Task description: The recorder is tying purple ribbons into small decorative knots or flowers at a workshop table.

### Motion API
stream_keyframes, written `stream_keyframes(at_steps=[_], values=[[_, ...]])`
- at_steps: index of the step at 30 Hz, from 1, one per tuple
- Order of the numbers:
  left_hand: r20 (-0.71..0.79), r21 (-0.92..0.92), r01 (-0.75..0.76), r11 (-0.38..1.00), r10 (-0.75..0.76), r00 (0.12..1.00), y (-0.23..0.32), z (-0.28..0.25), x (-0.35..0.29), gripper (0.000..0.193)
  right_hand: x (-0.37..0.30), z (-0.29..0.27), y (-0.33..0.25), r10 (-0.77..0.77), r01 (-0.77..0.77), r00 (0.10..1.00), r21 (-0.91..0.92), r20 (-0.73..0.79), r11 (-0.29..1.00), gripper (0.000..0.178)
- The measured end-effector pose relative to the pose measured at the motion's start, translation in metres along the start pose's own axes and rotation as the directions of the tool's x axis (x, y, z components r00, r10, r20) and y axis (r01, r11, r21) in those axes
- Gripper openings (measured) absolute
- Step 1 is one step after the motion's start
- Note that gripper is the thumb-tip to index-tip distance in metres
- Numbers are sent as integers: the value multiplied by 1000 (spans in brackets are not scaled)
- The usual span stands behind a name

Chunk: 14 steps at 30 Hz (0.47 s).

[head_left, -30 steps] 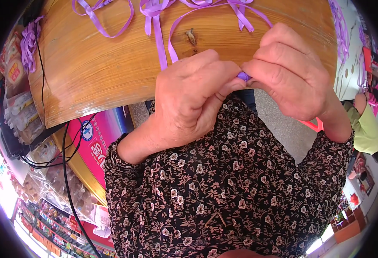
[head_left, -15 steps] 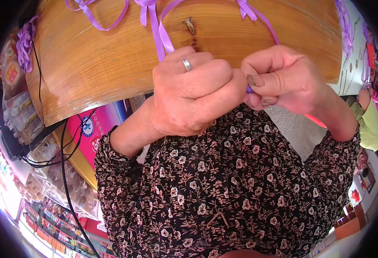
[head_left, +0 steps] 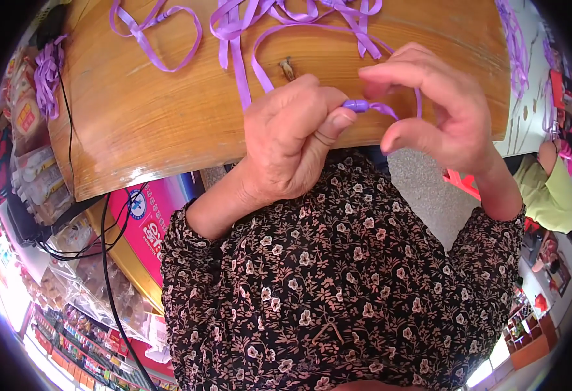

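My left hand [head_left: 292,140] is closed, with a small purple cylindrical clasp [head_left: 356,105] pinched between thumb and curled index finger. The clasp sits on a loop of flat purple ribbon [head_left: 260,68], which runs from behind my left hand over the wooden table and back toward my right side. A twisted bit of ribbon comes out of the clasp's right end. Close to that end, my right hand [head_left: 452,104] is open, its thumb and fingers spread apart in a C. Nothing shows between them. More purple ribbon lanyards [head_left: 163,66] lie farther back on the table.
The wooden table [head_left: 143,124] has its worn near edge just under my hands. Bunches of purple ribbon hang at its left [head_left: 49,78] and right. Black cables [head_left: 107,260] run down beside a pink box [head_left: 144,221]. A person in light green [head_left: 550,195] is at the right.
My right hand has let go of the clasp, opened and drawn away to the right. My left hand has turned, so thumb and clasp now show. The view has shifted slightly.
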<state>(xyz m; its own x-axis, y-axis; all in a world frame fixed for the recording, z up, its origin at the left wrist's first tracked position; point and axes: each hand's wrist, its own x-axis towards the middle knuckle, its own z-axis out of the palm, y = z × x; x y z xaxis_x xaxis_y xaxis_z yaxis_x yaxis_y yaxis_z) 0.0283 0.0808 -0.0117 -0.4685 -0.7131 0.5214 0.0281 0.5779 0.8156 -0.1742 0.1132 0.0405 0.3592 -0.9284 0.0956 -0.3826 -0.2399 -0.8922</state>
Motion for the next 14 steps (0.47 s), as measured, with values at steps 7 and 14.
stream_keyframes(at_steps=[7,14], values=[[53,20,48,999,-49,997,5,0,4,7,6,-1,-4,-394,358,919,-365,-27,859,41],[100,-121,114,986,-102,990,9,3,7,8,3,-3,2,-403,373,915,-306,-38,876,34]])
